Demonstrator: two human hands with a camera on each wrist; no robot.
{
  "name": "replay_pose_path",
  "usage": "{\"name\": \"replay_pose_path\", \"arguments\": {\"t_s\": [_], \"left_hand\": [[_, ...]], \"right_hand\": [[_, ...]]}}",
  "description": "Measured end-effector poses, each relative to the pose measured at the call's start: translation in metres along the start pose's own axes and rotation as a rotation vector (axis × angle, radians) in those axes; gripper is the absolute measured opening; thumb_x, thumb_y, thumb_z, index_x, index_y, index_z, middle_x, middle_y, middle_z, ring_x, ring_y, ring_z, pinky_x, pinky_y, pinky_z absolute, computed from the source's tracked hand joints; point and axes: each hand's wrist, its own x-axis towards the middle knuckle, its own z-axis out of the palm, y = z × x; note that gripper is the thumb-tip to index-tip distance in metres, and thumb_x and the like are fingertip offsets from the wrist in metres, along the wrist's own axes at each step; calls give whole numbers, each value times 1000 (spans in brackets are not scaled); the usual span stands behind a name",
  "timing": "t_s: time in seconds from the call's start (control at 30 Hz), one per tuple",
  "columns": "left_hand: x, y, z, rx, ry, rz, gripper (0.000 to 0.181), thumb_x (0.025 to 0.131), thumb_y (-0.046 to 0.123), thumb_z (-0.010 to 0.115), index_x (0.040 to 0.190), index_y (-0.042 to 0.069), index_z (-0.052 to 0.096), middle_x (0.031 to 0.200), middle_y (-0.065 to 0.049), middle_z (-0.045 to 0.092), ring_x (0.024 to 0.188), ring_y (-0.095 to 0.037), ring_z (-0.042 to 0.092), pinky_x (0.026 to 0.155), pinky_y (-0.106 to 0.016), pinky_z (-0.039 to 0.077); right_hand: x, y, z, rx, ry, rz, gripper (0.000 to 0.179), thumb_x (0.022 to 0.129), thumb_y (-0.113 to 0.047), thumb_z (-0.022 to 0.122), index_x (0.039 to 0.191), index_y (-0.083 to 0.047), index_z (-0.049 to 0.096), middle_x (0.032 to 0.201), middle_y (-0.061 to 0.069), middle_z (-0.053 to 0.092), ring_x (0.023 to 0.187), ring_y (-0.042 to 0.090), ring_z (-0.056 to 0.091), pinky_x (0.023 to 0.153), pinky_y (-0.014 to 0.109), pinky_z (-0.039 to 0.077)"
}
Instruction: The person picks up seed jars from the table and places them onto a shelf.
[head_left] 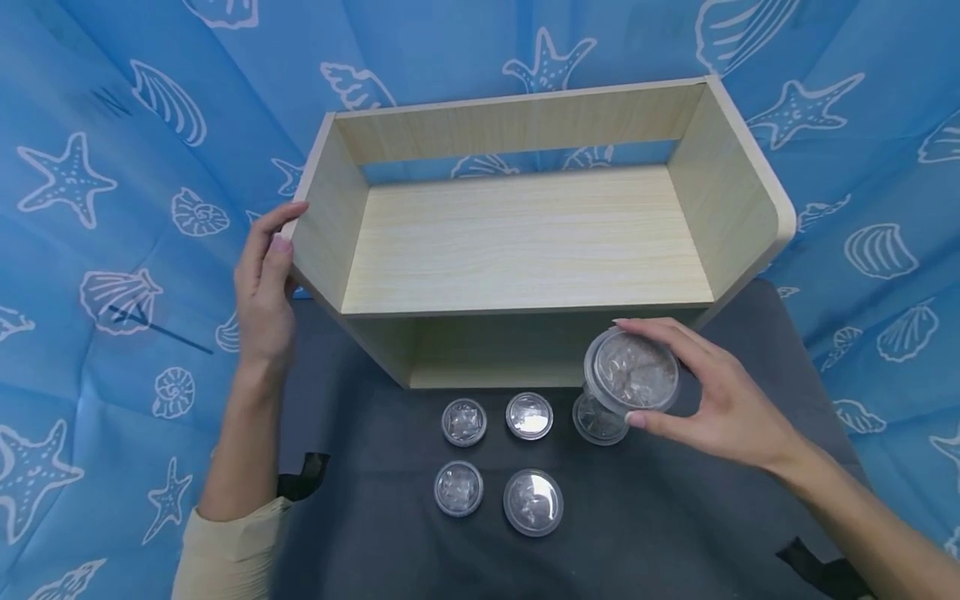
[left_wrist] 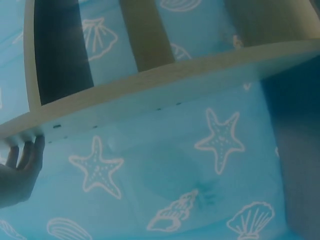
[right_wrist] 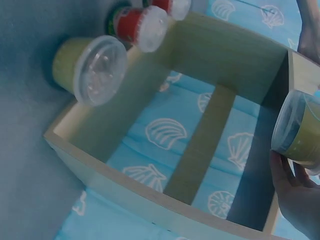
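My right hand point(head_left: 708, 392) grips a round plastic tub point(head_left: 637, 371) with a clear lid, thumb and fingers on opposite sides. It is above the table, in front of the shelf's lower right part. The right wrist view shows this tub point(right_wrist: 300, 132) with yellow-green sides. A pale wooden two-tier shelf unit point(head_left: 525, 242) stands at the back. At its left side panel, my left hand point(head_left: 266, 292) rests fingers against the outer face and front edge. Directly below the held tub, another lidded tub point(head_left: 600, 421) stands on the table, partly hidden by it.
Several smaller lidded tubs point(head_left: 464, 422) stand in front of the shelf; two have red sides in the right wrist view. A dark cloth point(head_left: 375, 533) covers the table. Blue curtain point(head_left: 150, 250) with white shell prints hangs behind and at both sides.
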Motion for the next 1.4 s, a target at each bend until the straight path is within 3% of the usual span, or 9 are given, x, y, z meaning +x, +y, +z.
{"name": "replay_pose_path", "arguments": {"t_s": [0.4,0.73,0.87,1.03,1.4], "left_hand": [[-2,0,2,-23,11,-5,38,104,19,41,137,10,56,134,-16,50,105,-32,50,82,-36,41],[-2,0,2,-39,6,-18,39,104,20,40,138,11,55,135,-16,48,107,-33,49,83,-37,40],[-2,0,3,-45,4,-22,39,104,21,40,138,11,55,137,-15,47,110,-34,47,85,-38,39],[-3,1,4,-40,2,-28,39,104,22,39,139,13,54,139,-14,46,113,-34,46,87,-38,38],[-4,0,2,-46,1,-37,38,104,21,39,138,12,54,138,-14,46,112,-34,46,87,-38,38]], "right_hand": [[17,-8,-20,-39,15,-47,99,57,3,92,145,-5,47,138,5,54,117,5,52,96,14,37],[29,-21,-30,14,12,73,95,65,10,86,148,-12,45,139,1,52,115,7,53,95,13,40],[33,-23,-31,15,34,114,97,67,11,85,150,-15,42,141,6,50,116,7,53,96,12,39],[38,-23,-33,9,72,148,95,68,11,84,150,-14,41,136,1,50,111,8,53,94,11,40],[50,-24,-34,103,122,236,83,79,7,77,150,-18,43,140,5,47,115,12,51,95,11,39]]}}
